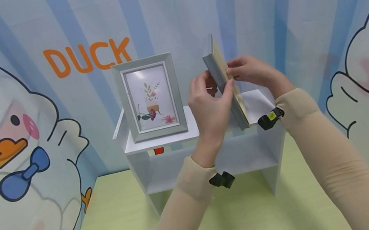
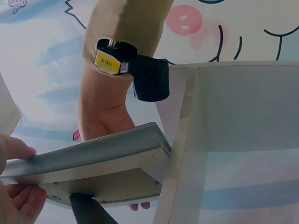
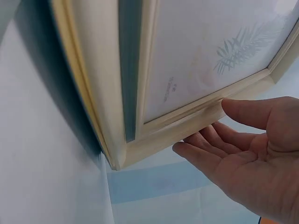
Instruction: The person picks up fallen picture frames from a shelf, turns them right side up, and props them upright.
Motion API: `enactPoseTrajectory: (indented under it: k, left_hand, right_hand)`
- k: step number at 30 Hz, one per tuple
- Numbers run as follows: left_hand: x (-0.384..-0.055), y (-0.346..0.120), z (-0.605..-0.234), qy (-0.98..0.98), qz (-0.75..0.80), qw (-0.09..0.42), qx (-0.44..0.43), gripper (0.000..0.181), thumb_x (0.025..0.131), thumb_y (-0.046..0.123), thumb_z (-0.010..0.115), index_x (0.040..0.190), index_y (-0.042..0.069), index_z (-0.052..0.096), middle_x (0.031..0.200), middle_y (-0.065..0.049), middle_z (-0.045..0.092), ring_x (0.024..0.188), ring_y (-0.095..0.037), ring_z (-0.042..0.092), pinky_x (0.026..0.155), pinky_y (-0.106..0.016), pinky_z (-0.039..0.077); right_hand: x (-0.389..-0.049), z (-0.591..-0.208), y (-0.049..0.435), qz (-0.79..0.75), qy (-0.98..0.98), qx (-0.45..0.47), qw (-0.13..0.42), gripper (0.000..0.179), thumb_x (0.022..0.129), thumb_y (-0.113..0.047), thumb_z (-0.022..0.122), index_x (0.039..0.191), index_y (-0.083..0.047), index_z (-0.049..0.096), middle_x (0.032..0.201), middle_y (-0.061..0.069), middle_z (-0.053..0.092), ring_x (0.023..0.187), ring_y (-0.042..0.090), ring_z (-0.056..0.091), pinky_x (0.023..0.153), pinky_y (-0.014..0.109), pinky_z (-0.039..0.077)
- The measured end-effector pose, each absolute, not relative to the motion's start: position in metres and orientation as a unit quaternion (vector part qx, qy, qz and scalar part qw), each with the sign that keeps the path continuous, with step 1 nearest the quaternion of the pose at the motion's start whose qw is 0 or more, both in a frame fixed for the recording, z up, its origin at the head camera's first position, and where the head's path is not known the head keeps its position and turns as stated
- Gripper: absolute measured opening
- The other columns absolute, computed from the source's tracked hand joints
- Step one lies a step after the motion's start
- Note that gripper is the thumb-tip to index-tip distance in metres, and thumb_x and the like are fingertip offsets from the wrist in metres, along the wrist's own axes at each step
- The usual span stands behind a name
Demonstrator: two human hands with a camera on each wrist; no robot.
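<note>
Both hands hold a picture frame (image 1: pixel 223 80) nearly edge-on to the head view, tilted, its lower end at the top of the white shelf. My left hand (image 1: pixel 210 105) grips its near edge, thumb on one face and fingers on the other. My right hand (image 1: pixel 253 71) pinches the far side. In the right wrist view, the right hand (image 3: pixel 252 144) has its thumb on the pale border, beside a printed leaf picture (image 3: pixel 210 56). A dark support leg (image 2: pixel 88 210) stands out from the frame's back in the left wrist view.
A second, grey-bordered picture frame (image 1: pixel 155 133) with a flower-pot picture stands upright on the left of the white shelf unit (image 1: pixel 210 161). The unit stands on a yellow-green table (image 1: pixel 114 222). Behind hangs a blue-striped duck-print curtain (image 1: pixel 176 19).
</note>
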State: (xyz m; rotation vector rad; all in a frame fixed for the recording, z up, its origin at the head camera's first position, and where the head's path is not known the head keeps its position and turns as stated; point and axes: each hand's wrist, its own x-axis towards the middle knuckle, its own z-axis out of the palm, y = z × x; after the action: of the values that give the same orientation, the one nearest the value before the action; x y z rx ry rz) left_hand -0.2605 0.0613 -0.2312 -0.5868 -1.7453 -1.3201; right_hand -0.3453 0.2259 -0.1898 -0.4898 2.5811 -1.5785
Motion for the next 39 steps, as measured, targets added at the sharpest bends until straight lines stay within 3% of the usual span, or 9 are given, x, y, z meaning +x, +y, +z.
enactPoseTrajectory:
  k: [9,18,25,39]
  left_hand:
    - [-0.272,0.043,-0.231,-0.687,-0.551,0.416,-0.229,0.029,0.083,0.014,0.071,0.107,-0.001,0.065,0.092,-0.013,0.062,0.077,-0.018,0.064,0.065,-0.029,0.058]
    - [-0.284,0.029,-0.233,-0.695,-0.560,0.400,-0.207,0.031,0.083,0.017,0.074,0.107,0.000,0.066,0.095,-0.011,0.066,0.079,-0.017,0.066,0.071,-0.019,0.055]
    - [-0.294,0.023,-0.242,-0.701,-0.567,0.389,-0.190,0.035,0.082,0.017,0.075,0.111,-0.001,0.066,0.097,-0.013,0.067,0.082,-0.018,0.066,0.073,-0.020,0.056]
    - [-0.305,0.021,-0.235,-0.736,-0.544,0.362,-0.175,0.033,0.086,0.013,0.070,0.114,-0.002,0.065,0.100,-0.015,0.070,0.087,-0.018,0.068,0.075,-0.019,0.056]
  right_hand:
    - [-0.338,-0.187,0.231,-0.495,0.858,-0.129,0.054,0.048,0.101,-0.009,0.038,0.144,0.010,0.026,0.146,0.029,0.033,0.136,0.037,0.034,0.115,0.044,0.029]
    - [-0.326,-0.189,0.239,-0.494,0.864,-0.087,0.050,0.048,0.101,-0.009,0.041,0.143,0.009,0.028,0.147,0.027,0.031,0.136,0.038,0.034,0.113,0.044,0.032]
    - [-0.317,-0.190,0.244,-0.497,0.864,-0.064,0.050,0.054,0.099,-0.013,0.047,0.146,0.006,0.026,0.146,0.026,0.033,0.132,0.038,0.040,0.109,0.043,0.038]
    - [-0.292,-0.202,0.250,-0.467,0.884,-0.018,-0.018,0.062,0.094,-0.026,0.059,0.143,0.003,0.035,0.142,0.023,0.043,0.120,0.035,0.054,0.100,0.042,0.047]
